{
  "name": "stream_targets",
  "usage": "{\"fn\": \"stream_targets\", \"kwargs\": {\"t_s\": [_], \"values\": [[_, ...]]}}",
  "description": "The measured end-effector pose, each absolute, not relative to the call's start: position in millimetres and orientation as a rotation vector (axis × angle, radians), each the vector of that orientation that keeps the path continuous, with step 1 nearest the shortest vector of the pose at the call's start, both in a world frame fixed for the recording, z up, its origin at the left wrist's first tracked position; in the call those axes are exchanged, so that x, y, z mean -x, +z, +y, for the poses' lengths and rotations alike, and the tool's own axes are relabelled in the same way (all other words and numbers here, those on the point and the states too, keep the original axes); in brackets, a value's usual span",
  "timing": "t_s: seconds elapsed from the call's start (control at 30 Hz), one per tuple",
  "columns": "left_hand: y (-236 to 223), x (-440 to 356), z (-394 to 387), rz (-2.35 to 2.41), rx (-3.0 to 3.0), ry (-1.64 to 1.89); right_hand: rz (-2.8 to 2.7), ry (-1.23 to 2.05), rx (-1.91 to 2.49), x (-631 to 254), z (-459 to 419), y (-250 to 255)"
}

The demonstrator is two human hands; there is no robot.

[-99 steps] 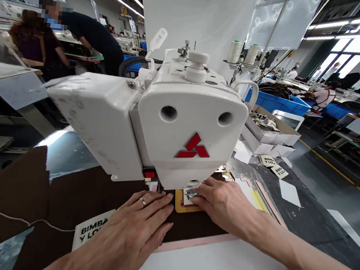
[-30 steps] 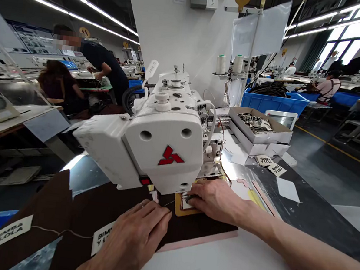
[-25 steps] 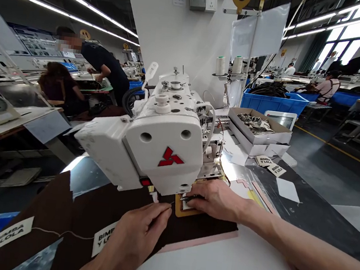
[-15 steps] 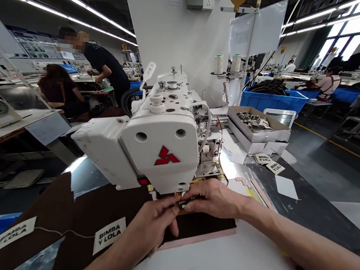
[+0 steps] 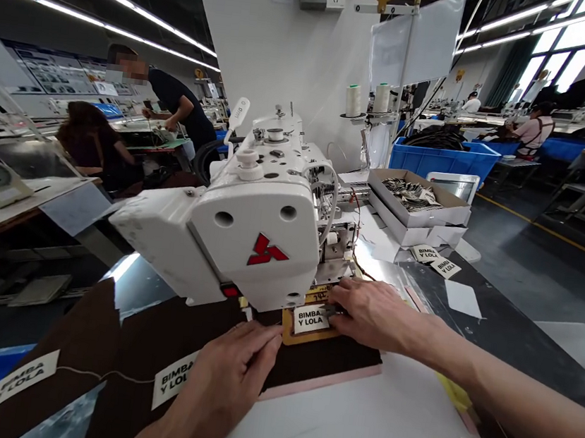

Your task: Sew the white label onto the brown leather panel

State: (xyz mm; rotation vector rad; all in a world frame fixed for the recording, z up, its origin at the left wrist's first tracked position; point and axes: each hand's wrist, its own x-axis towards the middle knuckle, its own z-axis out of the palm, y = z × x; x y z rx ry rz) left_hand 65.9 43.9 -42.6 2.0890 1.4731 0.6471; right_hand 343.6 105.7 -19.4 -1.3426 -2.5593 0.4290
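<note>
A cream label [image 5: 311,318] printed "BIMBA Y LOLA" lies inside a yellow frame [image 5: 304,338] on dark brown fabric [image 5: 328,362], in front of the white sewing machine head [image 5: 259,229]. My left hand [image 5: 231,375] rests on the fabric, fingers stretched out flat, its fingertips at the frame's left edge. My right hand [image 5: 379,315] is at the label's right edge with curled fingers; a small dark thing shows between them, too small to name. Two more labels, one label [image 5: 21,382] and another label [image 5: 174,378] partly behind my left hand, lie on brown fabric at left, joined by a thread.
An open cardboard box [image 5: 416,206] of labels stands at the right behind the machine, with loose labels [image 5: 424,254] before it. Thread cones [image 5: 352,101] stand behind. A blue crate [image 5: 443,159] is farther back. A co-worker [image 5: 179,102] leans over a table at left.
My hands were together below the machine head; they have parted, left hand leftward, right hand rightward. The label and yellow frame between them are now uncovered.
</note>
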Motion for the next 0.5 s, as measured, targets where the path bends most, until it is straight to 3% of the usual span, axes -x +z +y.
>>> {"fn": "stream_targets", "kwargs": {"t_s": [0.17,0.5], "values": [[-63,-62,40,1.404,-2.519,0.674,-2.428,0.289,1.524,-316,87,-25],[-69,-63,47,1.372,-2.89,0.5,-2.302,0.405,1.687,-276,90,-39]]}}
